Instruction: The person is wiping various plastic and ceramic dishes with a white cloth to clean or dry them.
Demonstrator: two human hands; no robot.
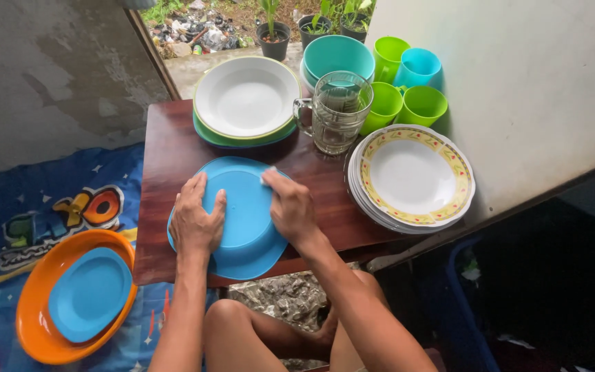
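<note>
Wooden table (325, 207): upturned blue plate (246, 220) under both hands; left hand (196, 220) flat, right hand (289, 207) clutching white cloth (268, 173).

The right hand (290, 210) covered nearly all of a small white cloth (268, 178), leaving only a corner visible against the overturned blue plastic plate (248, 217). Stacked green plastic plates (242, 140) showed only rims. The potted plants (274, 27) were cropped by the top edge.

No packages, labels, signs or screens.
</note>
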